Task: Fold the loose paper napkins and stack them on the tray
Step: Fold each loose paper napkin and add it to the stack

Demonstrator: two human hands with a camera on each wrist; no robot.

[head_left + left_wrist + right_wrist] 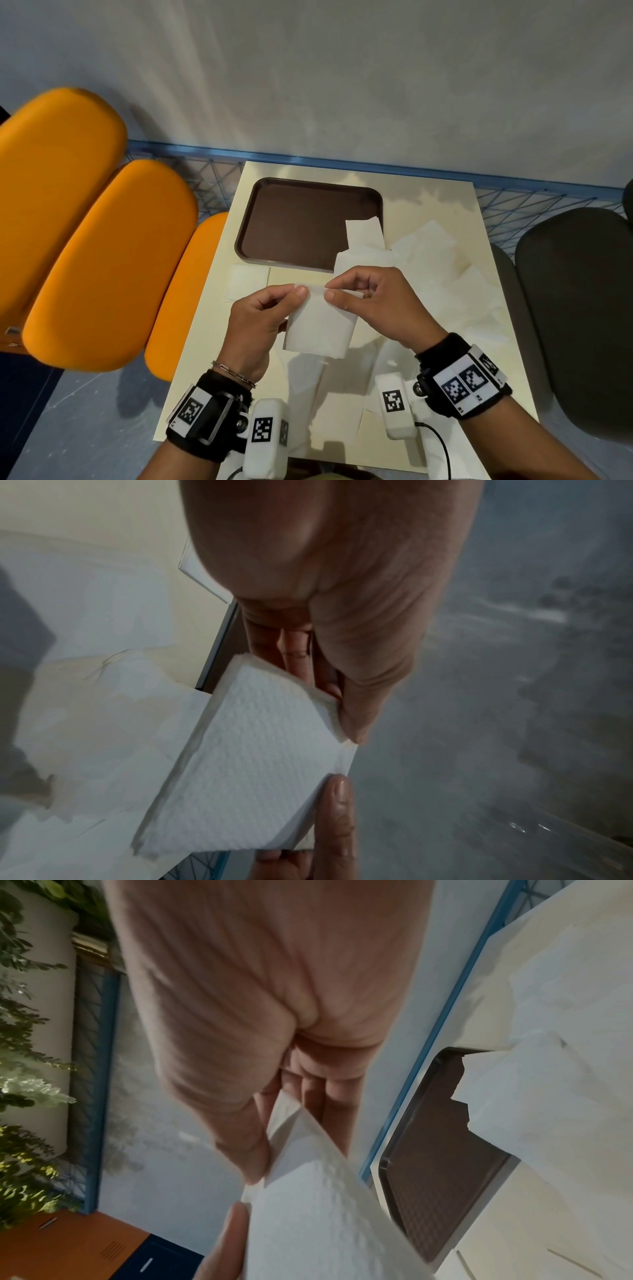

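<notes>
I hold a white paper napkin (320, 325) above the table, in front of the brown tray (294, 219). My left hand (298, 293) pinches its upper left edge between thumb and fingers, and my right hand (330, 289) pinches the upper right edge close beside it. The left wrist view shows the napkin (246, 764) doubled over, with layered edges. From the right wrist, the napkin (308, 1218) hangs below the thumb, and the tray (441, 1177) lies beyond. A loose napkin (364, 233) overlaps the tray's near right corner. A small folded napkin (246, 282) lies left of my hands.
Several loose white napkins (445, 274) are spread over the cream table (411, 192) to the right and near me. Orange seats (102, 260) stand at the left, a dark chair (579, 308) at the right. A blue wire fence (513, 209) runs behind the table.
</notes>
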